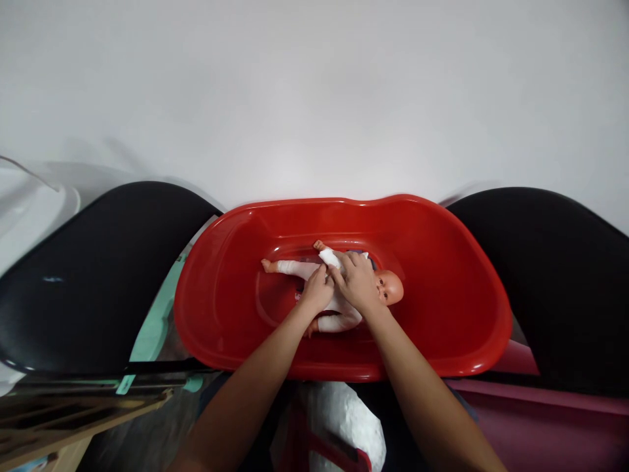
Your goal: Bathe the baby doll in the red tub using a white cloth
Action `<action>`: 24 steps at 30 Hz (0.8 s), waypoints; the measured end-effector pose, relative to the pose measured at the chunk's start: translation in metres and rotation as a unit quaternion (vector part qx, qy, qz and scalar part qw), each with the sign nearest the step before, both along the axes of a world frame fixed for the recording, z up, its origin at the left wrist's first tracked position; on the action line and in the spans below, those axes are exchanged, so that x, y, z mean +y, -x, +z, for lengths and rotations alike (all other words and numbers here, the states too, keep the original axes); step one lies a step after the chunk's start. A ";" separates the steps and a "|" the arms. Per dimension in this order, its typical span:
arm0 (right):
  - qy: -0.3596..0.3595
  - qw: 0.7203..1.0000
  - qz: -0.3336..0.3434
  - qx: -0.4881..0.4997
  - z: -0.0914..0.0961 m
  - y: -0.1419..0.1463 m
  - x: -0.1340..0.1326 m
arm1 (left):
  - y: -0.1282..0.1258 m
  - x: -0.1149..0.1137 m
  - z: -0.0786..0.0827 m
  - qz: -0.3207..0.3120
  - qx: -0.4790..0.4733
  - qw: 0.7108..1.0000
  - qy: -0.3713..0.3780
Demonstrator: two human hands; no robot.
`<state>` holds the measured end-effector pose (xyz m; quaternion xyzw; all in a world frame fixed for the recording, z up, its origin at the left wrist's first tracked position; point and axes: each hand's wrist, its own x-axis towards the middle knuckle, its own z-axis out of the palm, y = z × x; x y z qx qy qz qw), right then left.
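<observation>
While on the doll [339, 303], hands [315, 292] [356, 283] inside tub rim [324, 200]

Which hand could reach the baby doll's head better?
Probably the right: the right hand rests on the white suit beside the doll's head, while the left hand sits farther down the body.

Two glossy black curved panels [93, 282]
</observation>
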<state>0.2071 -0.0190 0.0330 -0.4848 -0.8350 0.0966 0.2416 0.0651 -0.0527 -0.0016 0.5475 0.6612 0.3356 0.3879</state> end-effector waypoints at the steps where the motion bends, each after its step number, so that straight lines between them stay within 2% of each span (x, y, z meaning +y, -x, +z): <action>1: 0.004 1.000 -0.008 -0.005 -0.001 0.000 0.001 | 0.000 0.000 -0.001 -0.005 -0.003 1.000 -0.003; 4: 0.033 0.999 -0.036 -0.005 0.001 0.000 0.002 | 0.001 0.001 -0.005 -0.018 0.000 1.000 -0.019; 7: 0.096 0.992 -0.077 0.009 0.009 0.002 0.001 | 0.001 0.000 -0.006 -0.028 0.022 0.999 -0.032; 11: 0.191 0.972 -0.117 0.073 0.013 0.002 0.003 | 0.001 -0.002 -0.006 -0.034 0.049 0.997 -0.040; 13: 0.206 0.966 -0.114 0.107 0.010 0.002 0.004 | 0.001 -0.002 -0.005 -0.029 0.051 0.997 -0.040; 16: 0.134 0.983 -0.077 0.098 0.006 0.001 0.003 | 0.001 -0.002 -0.003 -0.018 0.035 0.999 -0.031; 18: 0.047 0.997 -0.021 0.049 0.004 0.000 0.000 | 0.000 -0.001 -0.001 -0.007 0.016 1.000 -0.022; 20: -0.011 0.999 0.040 -0.003 0.003 0.000 -0.003 | 0.000 -0.001 0.002 -0.004 0.009 1.000 -0.017; 22: -0.032 0.996 0.077 -0.032 0.003 0.000 -0.006 | -0.001 -0.001 0.005 -0.010 0.014 1.000 -0.016; 24: -0.032 0.995 0.086 -0.037 0.002 -0.001 -0.006 | -0.001 -0.001 0.005 -0.010 0.025 1.000 -0.014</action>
